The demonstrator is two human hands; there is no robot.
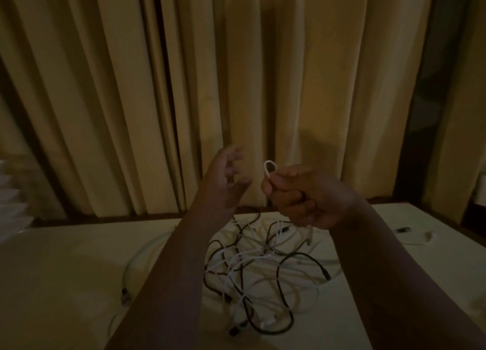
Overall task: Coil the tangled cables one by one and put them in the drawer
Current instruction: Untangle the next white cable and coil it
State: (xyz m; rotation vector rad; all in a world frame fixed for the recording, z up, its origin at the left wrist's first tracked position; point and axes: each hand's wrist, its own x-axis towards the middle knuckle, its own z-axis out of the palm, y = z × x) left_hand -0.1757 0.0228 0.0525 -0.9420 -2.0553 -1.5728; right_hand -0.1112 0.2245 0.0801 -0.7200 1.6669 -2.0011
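While the dim, yellowish light leaves much of the room in shadow, the pale tabletop (65,270) shows clearly enough, running from the near edge back to a dark wooden ledge (105,219). Behind the ledge hang long beige curtains (236,73) in heavy vertical folds, with a dark gap (426,113) between panels at the right. On the middle of the table lies the tangle of cables (257,270), black and white strands looped over one another, some ending in small plugs near the front. A pale greenish cable (136,257) curves out of the heap to the left and ends in a connector (125,295) lying on the surface. Well apart at the far right, a short white lead (420,240) lies beside a small dark plug (403,229). Both forearms reach up over the pile. The right hand (297,194) is curled into a fist round a white cable (269,165), whose small loop sticks up above thumb and forefinger, while a strand hangs from under the fist towards the heap. The left hand (226,181) is raised just beside it, holding nothing, fingers spread loosely and blurred. At the left edge stands a stack of something white (10,199); what it is cannot be told.
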